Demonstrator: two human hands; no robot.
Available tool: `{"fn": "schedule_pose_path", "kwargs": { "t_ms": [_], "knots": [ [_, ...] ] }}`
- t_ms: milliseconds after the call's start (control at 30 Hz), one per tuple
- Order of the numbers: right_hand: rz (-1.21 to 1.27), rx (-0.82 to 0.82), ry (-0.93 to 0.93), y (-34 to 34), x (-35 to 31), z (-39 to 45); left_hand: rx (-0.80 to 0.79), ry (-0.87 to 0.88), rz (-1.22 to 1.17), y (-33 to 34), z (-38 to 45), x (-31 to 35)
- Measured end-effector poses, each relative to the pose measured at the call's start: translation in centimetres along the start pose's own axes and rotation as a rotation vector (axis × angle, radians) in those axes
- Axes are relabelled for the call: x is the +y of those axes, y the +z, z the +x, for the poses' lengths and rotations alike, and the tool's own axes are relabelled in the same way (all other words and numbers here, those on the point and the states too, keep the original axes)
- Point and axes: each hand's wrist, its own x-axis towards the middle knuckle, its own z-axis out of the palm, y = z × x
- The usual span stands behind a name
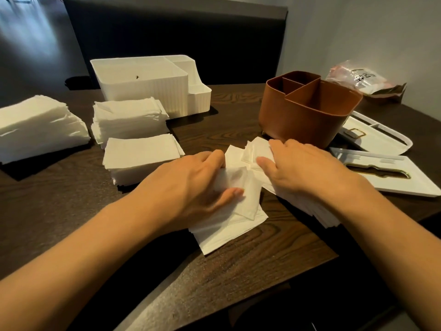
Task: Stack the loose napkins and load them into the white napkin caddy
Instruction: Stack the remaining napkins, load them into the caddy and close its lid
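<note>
Loose napkins [235, 218] lie heaped mid-tabletop [238, 271]. Left hand [191, 185] grasps the heap's left part; right hand [303, 168] grips its right part. White caddy [152, 86] sits far left, behind three napkin stacks [133, 120].

My fingers [216, 161] blur over the loose napkins [229, 220], hiding part; the far-left napkin stack [35, 127] is cut by the edge.
</note>
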Motion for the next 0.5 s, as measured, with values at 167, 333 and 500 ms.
{"fn": "schedule_pose_path", "kwargs": {
  "t_ms": [167, 333, 500],
  "knots": [
    [0.006, 0.006, 0.025, 0.5, -0.8, -0.2, -0.207, -0.115, 0.033, -0.9, -0.3, 0.8],
    [0.143, -0.083, -0.083, -1.0, -0.7, 1.7, -0.318, -0.204, -0.081, -1.5, 0.4, 0.7],
    [0.204, -0.048, -0.223, -1.7, -1.7, 3.4, -0.278, -0.091, -0.210, -1.7, 0.1, 0.3]
  ]
}}
